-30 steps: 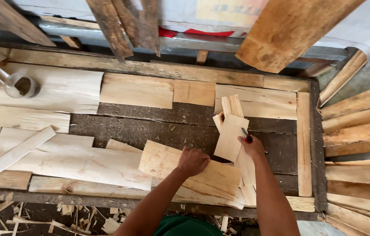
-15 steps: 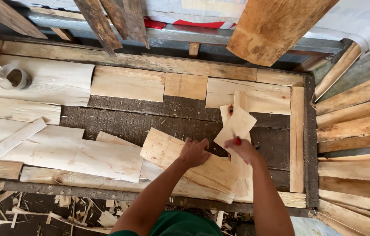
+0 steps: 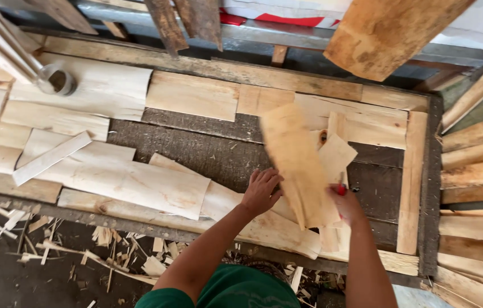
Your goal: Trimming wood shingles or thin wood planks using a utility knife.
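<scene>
Left hand (image 3: 261,191), open, is spread on the pale veneer sheets (image 3: 139,182) at lower centre.
Right hand (image 3: 347,205) is closed on a blurred veneer piece (image 3: 301,165) mid-frame; loosely gripped, it could be snapped or dropped.

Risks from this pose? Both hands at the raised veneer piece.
1. The raised veneer sheet is blurred, so in motion, and looks thin; it may crack or snag the small pieces behind it.
2. The right hand also seems to hold something red; its grip could slip.
3. The left hand sits on overlapping loose sheets that may slide.
</scene>
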